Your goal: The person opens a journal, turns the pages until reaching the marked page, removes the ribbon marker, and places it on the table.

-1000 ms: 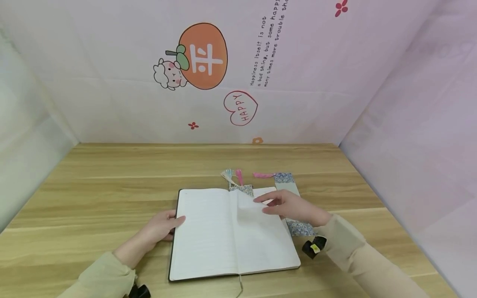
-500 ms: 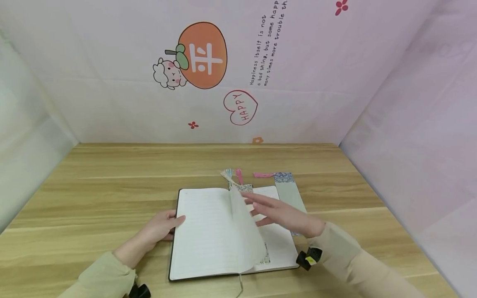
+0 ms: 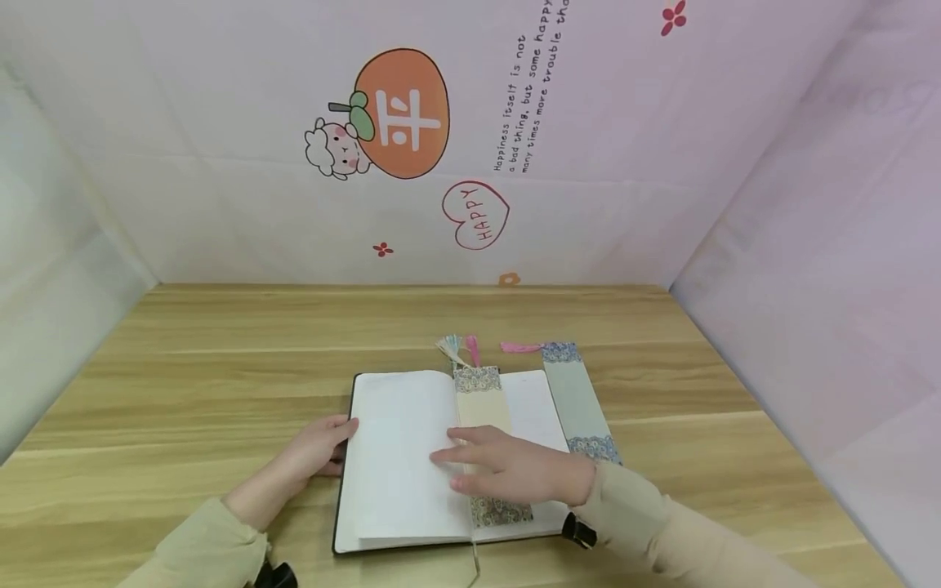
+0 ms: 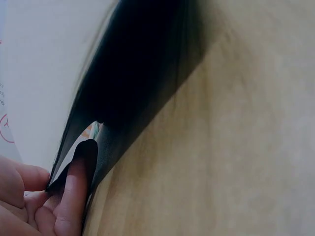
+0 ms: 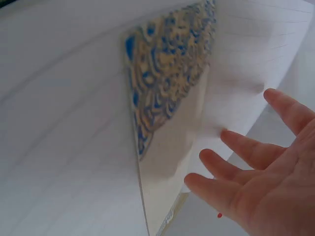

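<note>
An open notebook (image 3: 400,457) with a black cover lies on the wooden table. My left hand (image 3: 316,449) grips its left edge, thumb on the page side and fingers under the black cover (image 4: 142,64). A cream bookmark (image 3: 482,407) with patterned ends lies along the right page beside the fold, its top near the notebook's upper edge. Fingers spread, my right hand (image 3: 507,467) is over this bookmark and reaches across the fold to the left page. In the right wrist view, the fingertips are close to the page and nothing is held.
To the right of the notebook lies a pale green bookmark (image 3: 577,400) with blue patterned ends and a pink tassel (image 3: 522,348). Cream-blue (image 3: 450,347) and pink tassels stick out above the fold. A ribbon (image 3: 474,563) hangs from the lower edge. A printed cloth (image 3: 588,229) stands behind the table.
My right hand has moved left and turned a page over from the right side to the left. The cream bookmark, mostly covered before, now shows. My left hand has kept its place.
</note>
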A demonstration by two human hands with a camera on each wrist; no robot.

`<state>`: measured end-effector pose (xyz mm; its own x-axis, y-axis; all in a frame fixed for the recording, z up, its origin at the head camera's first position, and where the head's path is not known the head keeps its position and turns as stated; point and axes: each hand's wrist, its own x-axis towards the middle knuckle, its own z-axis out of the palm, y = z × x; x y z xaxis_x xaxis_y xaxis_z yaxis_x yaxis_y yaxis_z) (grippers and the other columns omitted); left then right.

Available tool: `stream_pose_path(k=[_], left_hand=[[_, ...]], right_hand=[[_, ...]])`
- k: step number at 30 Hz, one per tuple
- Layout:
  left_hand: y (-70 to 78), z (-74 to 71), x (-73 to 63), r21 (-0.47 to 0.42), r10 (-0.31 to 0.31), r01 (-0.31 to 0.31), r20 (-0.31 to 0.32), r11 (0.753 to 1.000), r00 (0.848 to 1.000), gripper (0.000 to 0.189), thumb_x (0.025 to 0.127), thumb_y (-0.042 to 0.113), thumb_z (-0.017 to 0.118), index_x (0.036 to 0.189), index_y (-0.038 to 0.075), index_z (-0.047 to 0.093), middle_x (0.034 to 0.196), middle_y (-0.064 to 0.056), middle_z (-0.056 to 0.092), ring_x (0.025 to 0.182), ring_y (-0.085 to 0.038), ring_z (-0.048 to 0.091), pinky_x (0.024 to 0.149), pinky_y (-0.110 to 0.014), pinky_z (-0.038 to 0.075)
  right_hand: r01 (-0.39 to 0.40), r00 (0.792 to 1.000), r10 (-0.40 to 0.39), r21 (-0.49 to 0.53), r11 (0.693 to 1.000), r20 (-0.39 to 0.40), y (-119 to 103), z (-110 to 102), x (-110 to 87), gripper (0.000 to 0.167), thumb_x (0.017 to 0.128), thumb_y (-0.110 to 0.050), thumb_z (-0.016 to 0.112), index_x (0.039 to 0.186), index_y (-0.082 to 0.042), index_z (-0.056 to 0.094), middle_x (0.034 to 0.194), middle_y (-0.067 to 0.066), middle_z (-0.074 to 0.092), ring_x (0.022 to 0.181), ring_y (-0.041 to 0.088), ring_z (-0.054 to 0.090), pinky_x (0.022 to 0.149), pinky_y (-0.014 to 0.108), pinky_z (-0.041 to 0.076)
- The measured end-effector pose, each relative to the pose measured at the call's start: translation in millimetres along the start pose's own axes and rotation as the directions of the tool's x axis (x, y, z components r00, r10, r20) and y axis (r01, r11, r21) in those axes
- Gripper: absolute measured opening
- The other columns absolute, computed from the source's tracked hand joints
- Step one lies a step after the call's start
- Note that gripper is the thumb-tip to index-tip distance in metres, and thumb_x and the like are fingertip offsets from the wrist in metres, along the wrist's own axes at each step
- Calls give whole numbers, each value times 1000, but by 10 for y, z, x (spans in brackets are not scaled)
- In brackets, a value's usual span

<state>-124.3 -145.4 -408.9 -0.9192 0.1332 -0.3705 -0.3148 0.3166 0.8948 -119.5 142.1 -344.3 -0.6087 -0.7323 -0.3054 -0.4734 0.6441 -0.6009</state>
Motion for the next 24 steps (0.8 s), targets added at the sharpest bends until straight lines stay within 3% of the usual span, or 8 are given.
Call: stream_pose_path(k=[6,12,15,17,20,22,24], left_hand=[[-13,12,-3,-48,6,-7,-17,999,1000,50,103,35,33,120,-9,52,89,-6,64,76,-12,60,65,-30,54],[-4,15,4,-2,28,-28,21,1000,999,47,97,29,52,125,-10,50,95,-8,67,78,-13,64,70,-33,56],[-3,15,13,15,44,-44,29,999,999,46,96,23,56,126,-11,49,98,-10,67,79,-14,64,71,-34,56],[-2,14,15,17,45,-45,31,999,999,46,96,23,56,126,-11,49,100,-10,67,79,-13,64,71,-34,56],[-3,9,11,23,48,-49,35,999,998,45,96,22,56,126,-11,49,99,-9,67,80,-13,64,71,-34,55],[-5,7,5,20,49,-49,39,999,998,44,96,22,55,126,-11,49,99,-9,67,80,-13,64,71,-34,55],[-7,7,0,16,49,-50,41,999,998,44,96,21,55,126,-11,49,98,-9,67,81,-13,63,72,-34,55]], right_hand=[[2,1000,-1,-99,995,13,-32,92,63,46,95,-45,51,137,-24,52,156,6,25,143,24,22,113,46,27],[52,999,-51,-246,968,11,-35,138,120,47,94,-42,56,136,-22,53,154,10,28,141,25,27,113,41,29],[58,998,-64,-230,971,-17,-31,112,124,46,93,-39,58,135,-20,54,152,9,32,139,25,30,112,43,30],[55,994,-72,-198,979,-79,-34,73,118,45,93,-36,59,133,-16,55,149,10,37,137,27,34,110,46,32],[43,965,-61,-74,996,-256,6,9,115,43,90,-28,64,128,-8,56,139,12,49,126,30,47,103,48,40],[24,923,3,67,997,-386,67,-37,115,44,87,-20,66,126,-3,55,132,15,54,117,32,53,96,46,46],[-18,868,123,218,976,-481,162,-85,117,47,84,-16,70,127,-2,54,128,16,55,109,31,56,87,41,51]])
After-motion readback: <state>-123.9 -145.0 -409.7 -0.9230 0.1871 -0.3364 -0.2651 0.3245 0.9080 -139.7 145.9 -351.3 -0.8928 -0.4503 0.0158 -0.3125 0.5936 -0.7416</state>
